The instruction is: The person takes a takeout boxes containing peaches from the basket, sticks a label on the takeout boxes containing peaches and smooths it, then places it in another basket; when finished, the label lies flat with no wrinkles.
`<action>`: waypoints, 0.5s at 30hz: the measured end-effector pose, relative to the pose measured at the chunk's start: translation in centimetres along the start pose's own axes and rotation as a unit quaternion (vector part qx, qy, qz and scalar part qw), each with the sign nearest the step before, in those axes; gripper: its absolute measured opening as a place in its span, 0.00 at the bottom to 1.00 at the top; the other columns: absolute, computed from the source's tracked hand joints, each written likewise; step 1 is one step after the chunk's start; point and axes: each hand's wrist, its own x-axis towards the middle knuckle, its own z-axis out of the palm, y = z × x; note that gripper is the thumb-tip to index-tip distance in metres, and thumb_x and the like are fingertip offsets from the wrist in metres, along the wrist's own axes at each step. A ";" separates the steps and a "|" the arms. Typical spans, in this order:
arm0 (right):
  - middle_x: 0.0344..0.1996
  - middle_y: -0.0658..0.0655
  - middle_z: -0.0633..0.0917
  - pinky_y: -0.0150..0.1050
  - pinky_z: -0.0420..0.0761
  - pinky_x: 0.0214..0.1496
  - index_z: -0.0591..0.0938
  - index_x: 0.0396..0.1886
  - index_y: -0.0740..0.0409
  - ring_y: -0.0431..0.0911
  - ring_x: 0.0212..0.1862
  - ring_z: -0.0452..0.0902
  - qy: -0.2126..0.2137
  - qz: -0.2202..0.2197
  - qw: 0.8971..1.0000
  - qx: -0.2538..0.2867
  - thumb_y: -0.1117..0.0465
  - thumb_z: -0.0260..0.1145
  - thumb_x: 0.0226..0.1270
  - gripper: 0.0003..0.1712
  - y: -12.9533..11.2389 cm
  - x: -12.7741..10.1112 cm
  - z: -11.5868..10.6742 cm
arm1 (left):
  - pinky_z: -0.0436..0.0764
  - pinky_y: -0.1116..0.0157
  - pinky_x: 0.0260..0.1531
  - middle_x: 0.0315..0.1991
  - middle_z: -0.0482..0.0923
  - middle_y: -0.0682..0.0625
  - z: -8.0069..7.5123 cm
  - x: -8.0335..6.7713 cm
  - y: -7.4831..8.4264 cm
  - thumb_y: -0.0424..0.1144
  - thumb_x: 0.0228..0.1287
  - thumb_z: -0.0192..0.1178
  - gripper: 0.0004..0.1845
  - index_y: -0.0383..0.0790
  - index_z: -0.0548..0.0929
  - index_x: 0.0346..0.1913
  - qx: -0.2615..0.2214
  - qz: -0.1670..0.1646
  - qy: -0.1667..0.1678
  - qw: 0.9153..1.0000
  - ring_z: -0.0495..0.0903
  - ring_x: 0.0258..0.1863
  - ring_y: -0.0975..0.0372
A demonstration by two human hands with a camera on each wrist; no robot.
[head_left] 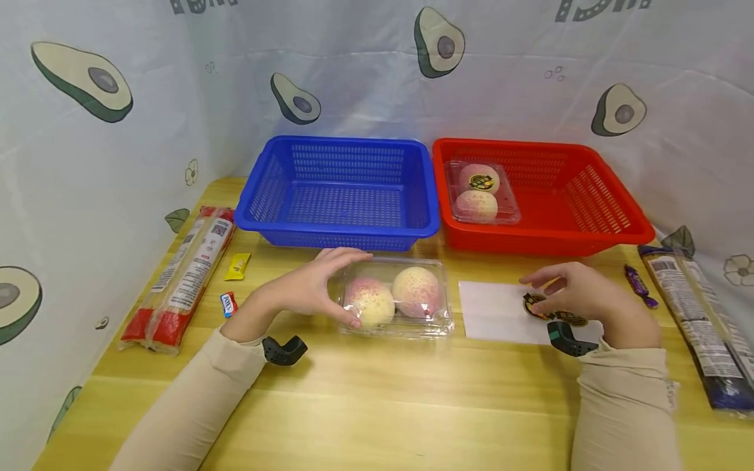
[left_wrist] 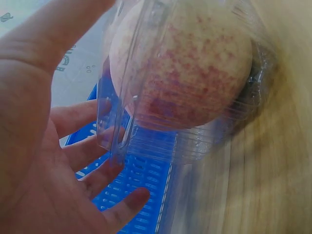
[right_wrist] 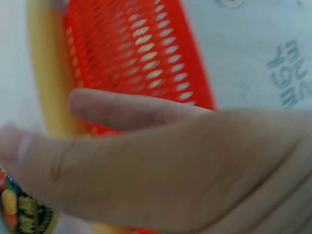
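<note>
Two hands work apart: left hand (head_left: 309, 288) fingers clasp the clamshell's (head_left: 396, 297) left edge, right hand (head_left: 580, 294) fingers pinch a sticker (head_left: 533, 305).

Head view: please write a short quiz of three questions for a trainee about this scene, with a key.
1. True or false: the blue basket holds a box of buns.
2. Which hand touches the clear box on the table? A) left B) right C) both
3. Fill in: the right hand hovers over stickers that lie on a white ______.

Key:
1. False. It holds nothing visible; the sealed box is in the red basket.
2. A. The left hand has its grip on the box's left end.
3. Sheet.
</note>
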 end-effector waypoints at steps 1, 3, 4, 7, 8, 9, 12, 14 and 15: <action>0.45 0.62 0.86 0.44 0.82 0.39 0.84 0.55 0.65 0.59 0.47 0.79 -0.006 0.004 1.000 0.001 0.57 0.80 0.55 0.29 0.5 0.3 0.1 | 0.63 0.44 0.67 0.76 0.58 0.51 0.0 -0.1 0.0 0.54 0.42 0.83 0.58 0.48 0.64 0.77 -0.002 0.001 0.001 1.000 0.54 0.72 0.54; 0.43 0.61 0.85 0.48 0.82 0.41 0.84 0.54 0.67 0.59 0.46 0.78 -0.014 0.009 1.000 -0.002 0.59 0.81 0.54 0.29 1.2 0.7 0.4 | 0.63 0.43 0.67 0.76 0.58 0.50 0.0 -0.2 -0.1 0.54 0.42 0.83 0.57 0.47 0.64 0.77 -0.005 0.003 0.003 1.000 0.54 0.72 0.53; 0.43 0.61 0.86 0.50 0.82 0.43 0.85 0.53 0.67 0.59 0.45 0.78 -0.014 0.012 1.000 -0.007 0.60 0.81 0.53 0.28 1.4 0.9 0.5 | 0.62 0.43 0.67 0.76 0.58 0.50 0.0 -0.2 -0.1 0.54 0.43 0.83 0.57 0.47 0.64 0.77 -0.006 0.003 0.003 1.000 0.54 0.72 0.53; 0.40 0.60 0.86 0.55 0.81 0.46 0.86 0.49 0.67 0.59 0.44 0.77 -0.015 0.023 0.999 -0.023 0.62 0.81 0.53 0.25 2.0 1.0 0.7 | 0.63 0.43 0.67 0.75 0.59 0.51 0.0 -0.2 -0.1 0.53 0.43 0.83 0.56 0.47 0.64 0.76 -0.009 0.005 0.005 1.000 0.55 0.71 0.53; 0.39 0.59 0.86 0.55 0.81 0.45 0.86 0.47 0.67 0.59 0.43 0.77 -0.013 0.025 0.999 -0.026 0.62 0.81 0.52 0.23 2.1 1.0 0.8 | 0.63 0.43 0.67 0.75 0.59 0.51 0.1 -0.2 -0.1 0.53 0.43 0.83 0.56 0.47 0.64 0.76 -0.010 0.006 0.005 1.000 0.55 0.71 0.53; 0.38 0.59 0.85 0.54 0.81 0.45 0.86 0.46 0.67 0.59 0.43 0.77 -0.011 0.029 0.999 -0.027 0.62 0.81 0.52 0.22 2.2 1.0 0.8 | 0.63 0.43 0.67 0.75 0.59 0.51 0.1 -0.2 -0.1 0.53 0.43 0.83 0.56 0.47 0.64 0.76 -0.010 0.007 0.005 1.000 0.56 0.71 0.53; 0.35 0.57 0.84 0.51 0.79 0.43 0.86 0.40 0.65 0.58 0.41 0.77 -0.004 0.039 0.999 -0.033 0.62 0.81 0.53 0.18 2.4 0.9 0.8 | 0.63 0.43 0.67 0.75 0.60 0.51 0.1 -0.1 -0.1 0.53 0.43 0.83 0.56 0.47 0.65 0.76 -0.010 0.008 0.004 1.000 0.56 0.71 0.53; 0.34 0.57 0.84 0.52 0.79 0.43 0.86 0.38 0.64 0.58 0.41 0.77 0.003 0.036 0.999 -0.036 0.61 0.81 0.53 0.16 2.4 0.9 0.8 | 0.63 0.43 0.67 0.75 0.60 0.51 0.1 -0.1 -0.1 0.53 0.43 0.83 0.56 0.47 0.65 0.76 -0.011 0.008 0.005 1.000 0.56 0.71 0.53; 0.34 0.57 0.84 0.53 0.79 0.44 0.86 0.37 0.64 0.58 0.41 0.77 0.005 0.034 0.999 -0.037 0.61 0.81 0.53 0.16 2.4 1.0 0.8 | 0.62 0.43 0.67 0.75 0.60 0.50 0.1 -0.1 -0.1 0.52 0.43 0.83 0.56 0.47 0.65 0.76 -0.011 0.007 0.005 1.000 0.56 0.71 0.53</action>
